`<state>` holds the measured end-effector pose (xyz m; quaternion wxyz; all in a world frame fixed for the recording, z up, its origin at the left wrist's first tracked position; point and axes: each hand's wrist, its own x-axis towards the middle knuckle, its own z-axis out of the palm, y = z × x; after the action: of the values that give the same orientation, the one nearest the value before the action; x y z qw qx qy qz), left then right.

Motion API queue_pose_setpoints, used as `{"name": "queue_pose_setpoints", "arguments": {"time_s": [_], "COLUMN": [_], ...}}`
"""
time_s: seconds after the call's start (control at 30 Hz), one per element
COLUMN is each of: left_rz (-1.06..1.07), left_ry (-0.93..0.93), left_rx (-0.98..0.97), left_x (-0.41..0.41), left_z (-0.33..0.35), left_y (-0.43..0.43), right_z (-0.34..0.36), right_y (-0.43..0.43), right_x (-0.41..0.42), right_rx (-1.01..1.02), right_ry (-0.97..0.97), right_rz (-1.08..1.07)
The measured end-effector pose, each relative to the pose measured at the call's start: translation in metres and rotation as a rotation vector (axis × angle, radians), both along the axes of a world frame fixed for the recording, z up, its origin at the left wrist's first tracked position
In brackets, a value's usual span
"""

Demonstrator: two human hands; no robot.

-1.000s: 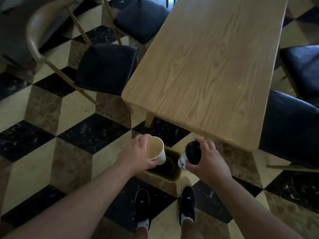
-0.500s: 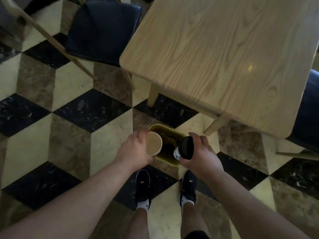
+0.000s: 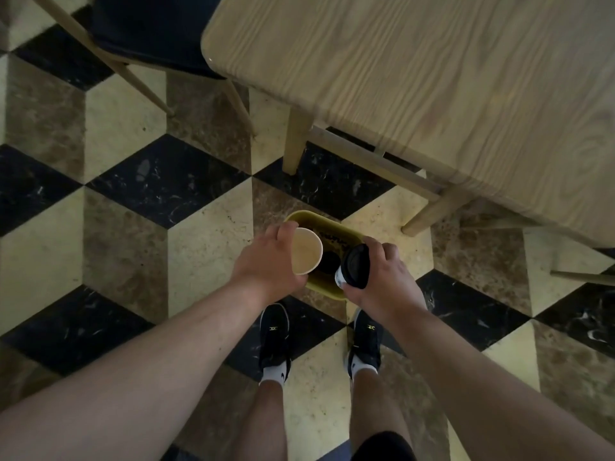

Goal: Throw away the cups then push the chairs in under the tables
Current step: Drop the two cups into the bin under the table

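Note:
My left hand (image 3: 266, 262) grips an open paper cup (image 3: 306, 251) with no lid, its mouth facing up at me. My right hand (image 3: 387, 277) grips a white cup with a black lid (image 3: 354, 266). Both cups hang directly over a small yellow bin (image 3: 324, 292) that stands on the floor just ahead of my feet; the hands and cups hide most of its opening. A wooden chair with a dark cushion (image 3: 149, 31) stands at the upper left, pulled out from the table.
A light wooden table (image 3: 432, 78) fills the upper right, its near legs (image 3: 294, 144) close behind the bin. My black shoes (image 3: 274, 334) stand on a checkered marble floor (image 3: 126, 207). A thin wooden bar (image 3: 582, 277) shows at the right edge.
My view has tilted further down and closer over the bin. Both hands have carried the cups lower over its opening and still grip them.

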<state>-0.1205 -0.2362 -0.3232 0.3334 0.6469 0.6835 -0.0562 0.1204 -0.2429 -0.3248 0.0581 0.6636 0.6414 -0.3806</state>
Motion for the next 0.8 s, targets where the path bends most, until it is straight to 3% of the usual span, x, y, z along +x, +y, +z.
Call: {"name": "queue_pose_setpoints", "arguments": {"time_s": [0.47,0.8], "left_rz": [-0.036,0.026], "left_ry": [0.057,0.174], "left_rx": [-0.048,0.022], "left_x": [0.01,-0.01], "left_z": [-0.004,0.109], "left_y": [0.002,0.018], "right_z": [-0.01,0.115], "right_y": [0.0,0.036], "right_x": [0.006,0.016], "right_rx": [-0.044,0.134], "right_ry": [-0.003,0.014], "right_rz": [0.052,0.206]}}
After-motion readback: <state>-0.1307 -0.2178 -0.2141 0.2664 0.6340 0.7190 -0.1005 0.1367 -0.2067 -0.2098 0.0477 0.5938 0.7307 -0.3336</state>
